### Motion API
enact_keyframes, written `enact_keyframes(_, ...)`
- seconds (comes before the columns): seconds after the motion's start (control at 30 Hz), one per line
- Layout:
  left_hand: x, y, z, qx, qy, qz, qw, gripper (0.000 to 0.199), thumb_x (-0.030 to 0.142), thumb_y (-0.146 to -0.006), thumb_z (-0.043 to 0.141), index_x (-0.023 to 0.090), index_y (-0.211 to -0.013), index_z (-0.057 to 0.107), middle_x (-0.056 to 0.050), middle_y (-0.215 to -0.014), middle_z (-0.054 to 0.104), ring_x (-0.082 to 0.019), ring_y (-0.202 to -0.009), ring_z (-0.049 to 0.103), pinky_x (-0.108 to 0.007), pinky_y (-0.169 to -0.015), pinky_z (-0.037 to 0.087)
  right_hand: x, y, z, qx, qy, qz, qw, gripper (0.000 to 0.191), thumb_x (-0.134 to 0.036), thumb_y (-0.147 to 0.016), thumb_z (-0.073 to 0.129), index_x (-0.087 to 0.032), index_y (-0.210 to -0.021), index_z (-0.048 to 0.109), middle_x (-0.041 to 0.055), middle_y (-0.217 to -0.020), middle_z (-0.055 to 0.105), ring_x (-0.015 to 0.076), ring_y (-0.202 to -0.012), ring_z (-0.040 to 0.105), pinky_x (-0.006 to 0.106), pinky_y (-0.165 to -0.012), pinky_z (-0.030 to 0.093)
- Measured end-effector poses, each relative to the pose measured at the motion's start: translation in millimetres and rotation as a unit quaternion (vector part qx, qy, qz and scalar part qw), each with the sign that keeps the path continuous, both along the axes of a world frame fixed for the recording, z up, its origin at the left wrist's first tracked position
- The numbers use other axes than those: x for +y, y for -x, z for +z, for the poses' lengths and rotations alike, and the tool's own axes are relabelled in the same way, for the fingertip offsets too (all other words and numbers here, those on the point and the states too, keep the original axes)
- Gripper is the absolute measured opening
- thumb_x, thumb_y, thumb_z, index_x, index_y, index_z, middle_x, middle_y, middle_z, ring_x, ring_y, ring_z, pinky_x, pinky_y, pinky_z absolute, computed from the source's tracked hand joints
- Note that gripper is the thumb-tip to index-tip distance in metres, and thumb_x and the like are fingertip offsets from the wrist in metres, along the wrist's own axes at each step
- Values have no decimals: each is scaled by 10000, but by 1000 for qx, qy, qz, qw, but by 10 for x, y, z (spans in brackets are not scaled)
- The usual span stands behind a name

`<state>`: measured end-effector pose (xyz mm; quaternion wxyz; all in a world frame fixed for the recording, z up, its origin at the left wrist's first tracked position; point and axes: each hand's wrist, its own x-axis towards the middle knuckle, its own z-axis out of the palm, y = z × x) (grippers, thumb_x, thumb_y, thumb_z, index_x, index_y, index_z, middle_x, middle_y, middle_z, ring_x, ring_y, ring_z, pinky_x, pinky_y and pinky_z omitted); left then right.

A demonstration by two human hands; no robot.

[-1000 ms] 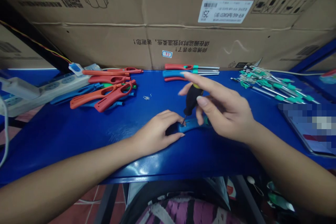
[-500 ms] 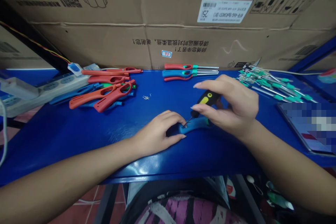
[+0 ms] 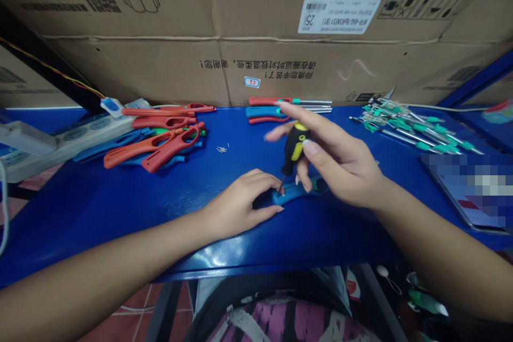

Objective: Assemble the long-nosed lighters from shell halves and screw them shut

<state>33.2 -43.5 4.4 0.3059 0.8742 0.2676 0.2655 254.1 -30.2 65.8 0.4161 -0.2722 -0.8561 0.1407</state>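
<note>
My left hand (image 3: 249, 200) pinches the near end of a blue lighter casing (image 3: 298, 192) that lies on the blue table. A short black-and-yellow screwdriver (image 3: 295, 149) stands almost upright, its tip against the casing beside my left fingertips. My right hand (image 3: 339, 163) holds the screwdriver's handle between thumb and fingers, with the index finger stretched past it. The casing's far end, where a bit of green shows, is partly behind my right fingers. Whether the tip sits in a screw is too small to tell.
Red, orange and blue lighter casings (image 3: 160, 144) are piled at the left by a power strip (image 3: 80, 131). Tiny screws (image 3: 222, 149) lie mid-table. Lighters with metal tubes (image 3: 266, 112) rest by the carton (image 3: 160, 64). Tube assemblies (image 3: 420, 128) and a tablet (image 3: 460, 192) are at the right.
My right hand has shifted left and turned, bringing the screwdriver from a slant to nearly upright. My left hand and the casing stay in place.
</note>
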Motion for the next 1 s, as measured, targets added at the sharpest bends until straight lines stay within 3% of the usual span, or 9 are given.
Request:
enact_keyframes(0.17, 2, -2, -3, -9, -10, -6, 1000, 215, 215, -906, 708, 196, -1100, 618, -52, -1120, 702, -202, -1084, 631, -374, -985, 493, -6, -2, 10, 14, -138, -36, 990, 359, -382, -935, 659, -246, -1267, 653, 54, -1063, 739, 195, -873, 700, 323, -752, 597)
enact_keyframes(0.33, -3, -3, -19, -1, -12, -8, 1000, 203, 227, -925, 687, 193, -1111, 614, -52, -1102, 701, -200, -1063, 637, -362, -957, 509, -36, 21, 37, -10, -32, 4, 999, 397, -283, -1045, 427, -242, -1429, 519, 78, -1195, 703, 184, -959, 696, 335, -783, 605)
enact_keyframes(0.43, -9, 0, -35, -4, -35, -4, 999, 210, 239, -930, 683, 188, -1119, 607, -60, -1102, 699, -202, -1056, 642, -358, -947, 517, -48, 32, 37, 4, -122, -9, 992, 331, -344, -952, 643, -241, -1266, 646, 40, -949, 723, 174, -828, 685, 305, -733, 599)
enact_keyframes(0.5, -11, 0, -36, -5, -43, -2, 999, 222, 253, -935, 678, 186, -1134, 606, -64, -1103, 698, -202, -1043, 645, -360, -940, 522, -54, 39, 37, 9, -173, -18, 985, 324, -372, -942, 653, -246, -1241, 667, 47, -963, 718, 186, -868, 682, 322, -774, 599)
enact_keyframes(0.67, -10, -1, -22, 13, -15, -5, 1000, 204, 252, -942, 663, 198, -1136, 628, -63, -1120, 698, -216, -1082, 635, -390, -973, 514, -67, 44, 45, -4, -37, 25, 999, 366, -293, -1047, 438, -244, -1388, 560, 58, -1133, 713, 153, -868, 687, 309, -724, 606)
enact_keyframes(0.77, -8, -2, -26, 8, -32, 3, 999, 225, 270, -932, 677, 193, -1138, 626, -63, -1092, 700, -216, -1039, 646, -383, -925, 534, -64, 33, 32, 1, -126, -3, 992, 319, -373, -957, 636, -245, -1249, 655, 27, -923, 732, 152, -774, 681, 275, -670, 590)
enact_keyframes(0.83, -7, -4, -27, 7, -37, 4, 999, 232, 273, -932, 679, 193, -1143, 622, -63, -1084, 698, -215, -1029, 644, -382, -917, 535, -65, 36, 19, -10, -186, -18, 982, 361, -404, -949, 639, -239, -1270, 645, 41, -958, 731, 181, -879, 697, 293, -736, 595)
enact_keyframes(0.93, -7, -6, -21, 13, -24, -3, 1000, 208, 259, -939, 671, 194, -1130, 618, -59, -1105, 695, -213, -1068, 630, -382, -962, 515, -73, 59, 8, -17, -105, 12, 994, 413, -309, -1050, 403, -212, -1439, 503, 87, -1205, 692, 198, -1064, 677, 342, -844, 593)
enact_keyframes(1.0, -8, -6, -20, 17, -21, -5, 1000, 202, 255, -945, 665, 191, -1130, 614, -59, -1123, 692, -209, -1085, 626, -372, -976, 505, -75, 64, 12, 1, -52, 24, 998, 394, -249, -1050, 389, -211, -1423, 509, 80, -1184, 698, 175, -985, 691, 331, -818, 598)
